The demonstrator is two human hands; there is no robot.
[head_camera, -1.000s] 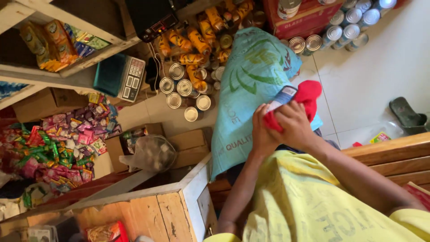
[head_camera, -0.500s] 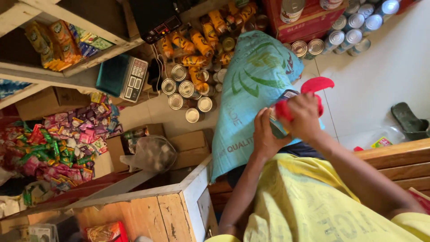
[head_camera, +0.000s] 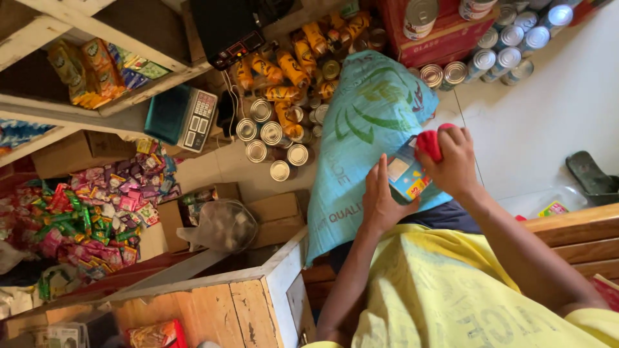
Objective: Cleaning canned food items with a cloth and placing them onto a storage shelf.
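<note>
1. The left hand (head_camera: 382, 201) lies flat, with fingers stretched and open, against the lower side of a small colourful packet (head_camera: 407, 175); it supports the packet and does not grip it.
2. The right hand (head_camera: 455, 160) is curled closed around a red round object (head_camera: 430, 143), which sits at the upper right corner of the packet and touches it. I cannot tell if this red object is a cap or a separate thing.
3. The packet is held between both hands, in front of a big light-blue woven sack (head_camera: 369, 129) with green print.
4. The sack stands in the middle of the scene and leans toward the far side, where many tin cans (head_camera: 271, 135) and orange bottles (head_camera: 290, 64) lie together.
5. To the left of the cans there is a teal digital scale (head_camera: 182, 118) on a wooden shelf (head_camera: 39, 109).
6. On the far left there is a heap of small colourful sweet sachets (head_camera: 84, 206).
7. The person wears a yellow shirt (head_camera: 451, 296), seen at the near side.
</note>
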